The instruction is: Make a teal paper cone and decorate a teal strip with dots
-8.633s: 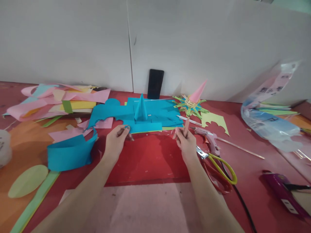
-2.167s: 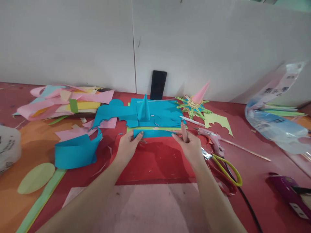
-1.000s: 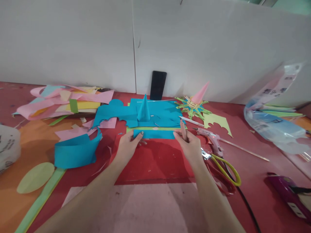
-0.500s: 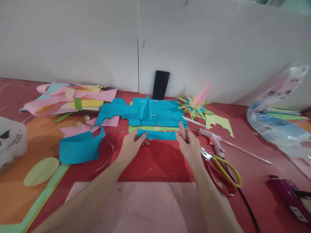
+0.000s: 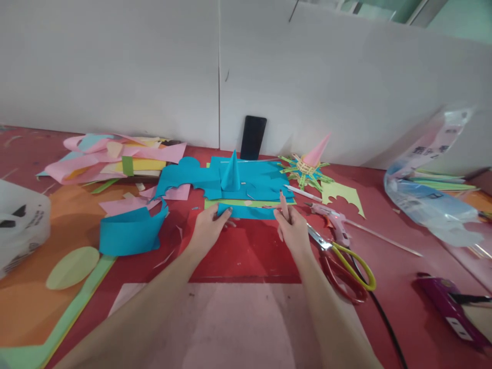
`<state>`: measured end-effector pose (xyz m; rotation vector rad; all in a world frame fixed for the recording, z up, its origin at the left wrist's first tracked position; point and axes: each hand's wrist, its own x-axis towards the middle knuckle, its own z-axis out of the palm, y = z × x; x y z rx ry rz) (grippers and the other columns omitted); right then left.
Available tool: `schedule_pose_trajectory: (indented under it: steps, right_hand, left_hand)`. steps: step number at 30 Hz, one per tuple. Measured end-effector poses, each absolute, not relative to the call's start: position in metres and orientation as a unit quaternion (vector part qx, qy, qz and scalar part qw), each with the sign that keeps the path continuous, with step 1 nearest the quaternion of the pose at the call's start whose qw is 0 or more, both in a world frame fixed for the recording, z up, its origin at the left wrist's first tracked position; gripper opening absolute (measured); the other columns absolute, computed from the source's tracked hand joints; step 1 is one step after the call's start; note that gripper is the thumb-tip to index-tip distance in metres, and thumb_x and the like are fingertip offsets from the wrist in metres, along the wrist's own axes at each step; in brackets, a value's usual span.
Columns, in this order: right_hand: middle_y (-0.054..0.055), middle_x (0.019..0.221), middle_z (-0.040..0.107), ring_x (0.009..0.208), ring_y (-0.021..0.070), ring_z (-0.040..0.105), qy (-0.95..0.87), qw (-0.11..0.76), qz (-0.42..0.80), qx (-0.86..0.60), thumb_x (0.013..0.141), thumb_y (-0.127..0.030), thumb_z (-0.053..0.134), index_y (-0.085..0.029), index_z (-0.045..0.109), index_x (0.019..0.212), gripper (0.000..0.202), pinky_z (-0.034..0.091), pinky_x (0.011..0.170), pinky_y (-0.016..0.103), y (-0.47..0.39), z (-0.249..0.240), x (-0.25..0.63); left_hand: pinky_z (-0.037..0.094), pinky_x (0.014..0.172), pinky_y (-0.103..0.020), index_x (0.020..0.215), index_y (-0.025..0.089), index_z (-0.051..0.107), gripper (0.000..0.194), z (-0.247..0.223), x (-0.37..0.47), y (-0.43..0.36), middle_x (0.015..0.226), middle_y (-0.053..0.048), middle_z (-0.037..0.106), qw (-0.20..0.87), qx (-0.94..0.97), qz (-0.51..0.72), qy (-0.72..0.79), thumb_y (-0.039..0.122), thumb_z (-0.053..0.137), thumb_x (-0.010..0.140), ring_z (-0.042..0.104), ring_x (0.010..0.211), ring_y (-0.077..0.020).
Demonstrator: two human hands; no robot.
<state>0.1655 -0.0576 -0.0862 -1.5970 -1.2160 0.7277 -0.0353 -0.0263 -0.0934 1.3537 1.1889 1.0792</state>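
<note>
A narrow blue paper strip (image 5: 248, 212) is stretched level between my two hands, over the red sheet (image 5: 246, 251). My left hand (image 5: 210, 223) pinches its left end between thumb and fingers. At the right end, my right hand (image 5: 292, 223) grips the strip, with the index finger pointing up. Just beyond the strip stands a blue paper cone (image 5: 231, 174) on blue sheets (image 5: 265, 179). To the right of my right hand lie scissors (image 5: 346, 256) with one red and one yellow handle, beside a pink glue gun (image 5: 333, 220).
A phone (image 5: 253, 137) leans on the back wall. Paper scraps (image 5: 126, 156) pile up at the back left, near a curled blue band (image 5: 128, 231). A pink cone ornament (image 5: 315, 152), a plastic bag (image 5: 434, 200) and a purple power strip (image 5: 449, 307) are on the right.
My right hand has shifted slightly left along the strip, uncovering more of the scissor blades. The view has tilted up and moved a little.
</note>
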Motion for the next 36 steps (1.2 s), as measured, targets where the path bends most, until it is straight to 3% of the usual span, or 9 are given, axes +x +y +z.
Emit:
schedule_pose_trajectory:
  steps: [4,8,11,14,16,20,24,31,36]
  right_hand:
    - [-0.009,0.041,0.034,0.030,0.0085,0.036,-0.503,0.489,0.289,-0.651,0.076,-0.038,0.052,-0.018,0.056,0.079,0.020,0.027,0.035,0.022,-0.060,-0.083,0.165]
    - [-0.008,0.043,0.039,0.032,0.0083,0.037,-0.518,0.467,0.262,-0.667,0.076,-0.038,0.051,-0.018,0.058,0.078,0.021,0.028,0.037,0.022,-0.062,-0.083,0.166]
    - [-0.007,0.044,0.042,0.034,0.0092,0.038,-0.530,0.435,0.268,-0.676,0.076,-0.041,0.050,-0.017,0.059,0.079,0.025,0.029,0.038,0.022,-0.064,-0.087,0.170]
    - [-0.007,0.041,0.041,0.033,0.0107,0.039,-0.537,0.410,0.276,-0.684,0.076,-0.042,0.049,-0.017,0.059,0.084,0.028,0.030,0.039,0.023,-0.065,-0.090,0.177]
    - [-0.007,0.041,0.042,0.035,0.0113,0.040,-0.550,0.393,0.266,-0.688,0.077,-0.040,0.049,-0.017,0.059,0.085,0.027,0.031,0.042,0.023,-0.066,-0.092,0.182]
    - [-0.003,0.049,0.049,0.045,0.0131,0.046,-0.581,0.350,0.204,-0.706,0.078,-0.036,0.048,-0.019,0.061,0.085,0.024,0.033,0.049,0.024,-0.067,-0.092,0.188]
    - [0.001,0.063,0.057,0.060,0.0161,0.053,-0.595,0.324,0.145,-0.721,0.078,-0.035,0.048,-0.019,0.063,0.084,0.023,0.035,0.056,0.024,-0.069,-0.090,0.190]
    - [0.004,0.073,0.063,0.067,0.0183,0.056,-0.586,0.329,0.149,-0.726,0.078,-0.037,0.048,-0.018,0.061,0.087,0.025,0.038,0.061,0.026,-0.069,-0.093,0.191]
    - [0.007,0.082,0.066,0.075,0.0209,0.059,-0.584,0.322,0.168,-0.726,0.076,-0.036,0.050,-0.019,0.062,0.088,0.024,0.041,0.068,0.029,-0.068,-0.095,0.191]
  left_hand:
    - [0.049,0.053,-0.027,0.078,0.017,0.054,0.025,-0.093,-0.034,-0.028,0.072,-0.006,0.070,0.498,0.563,0.441,0.490,0.041,0.051,0.077,0.066,0.059,-0.0181]
    - [0.050,0.060,-0.028,0.106,0.020,0.050,0.028,-0.092,-0.036,-0.034,0.068,-0.001,0.067,0.443,0.605,0.427,0.506,0.031,0.045,0.080,0.065,0.063,-0.0177]
    - [0.049,0.066,-0.033,0.118,0.020,0.045,0.038,-0.087,-0.036,-0.043,0.072,-0.003,0.066,0.281,0.686,0.340,0.579,0.025,0.043,0.081,0.064,0.071,-0.0209]
    - [0.044,0.081,-0.042,0.120,0.016,0.046,0.038,-0.079,-0.029,-0.055,0.107,-0.014,0.059,0.047,0.749,0.286,0.595,0.023,0.041,0.083,0.055,0.100,-0.0284]
    - [0.036,0.093,-0.045,0.119,0.015,0.048,0.037,-0.077,-0.021,-0.065,0.121,-0.015,0.052,-0.036,0.793,0.260,0.549,0.021,0.038,0.085,0.047,0.113,-0.0287]
    - [0.028,0.102,-0.044,0.123,0.015,0.045,0.040,-0.087,-0.004,-0.087,0.135,-0.013,0.041,-0.054,0.893,0.181,0.408,0.030,0.032,0.089,0.036,0.124,-0.0250]
    - [0.029,0.100,-0.048,0.130,0.017,0.039,0.050,-0.104,-0.001,-0.103,0.141,-0.013,0.033,-0.050,0.910,0.130,0.390,0.044,0.024,0.089,0.031,0.128,-0.0269]
    - [0.031,0.100,-0.046,0.128,0.015,0.040,0.051,-0.101,0.004,-0.107,0.137,-0.014,0.039,-0.050,0.908,0.100,0.404,0.042,0.021,0.090,0.035,0.125,-0.0265]
    - [0.031,0.099,-0.044,0.123,0.009,0.045,0.043,-0.090,0.033,-0.099,0.128,-0.015,0.048,-0.081,0.921,0.125,0.361,0.031,0.028,0.090,0.042,0.119,-0.0259]
